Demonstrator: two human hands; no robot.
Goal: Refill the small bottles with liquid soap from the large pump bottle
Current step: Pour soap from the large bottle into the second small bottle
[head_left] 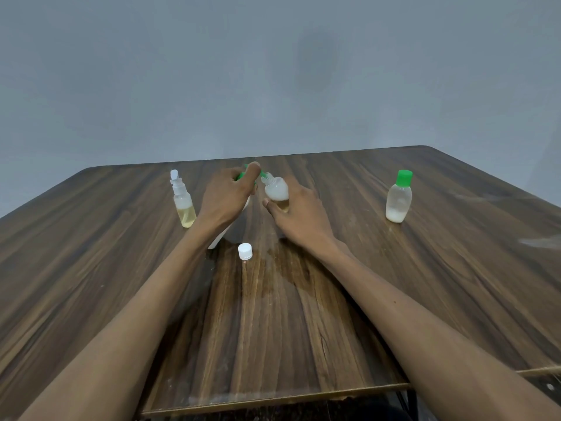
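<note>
Dark wood-grain laminate covers the surface, glossy and streaked, with a plain grey wall behind it. At its middle, your left hand curls over the green pump head of the large pump bottle, whose smooth white plastic body shows beneath your wrist. The green spout meets the threaded neck of a small translucent bottle, rounded at the shoulder and tilted toward it, cloudy white inside with an amber layer lower down. Your right hand wraps this bottle from the side, thumb in front. A ribbed white cap sits just in front of the pump bottle. Left of your hands stands a slim clear spray bottle holding pale yellow liquid. Well off to the right stands a frosted oval bottle with a green cap, white liquid low inside.
</note>
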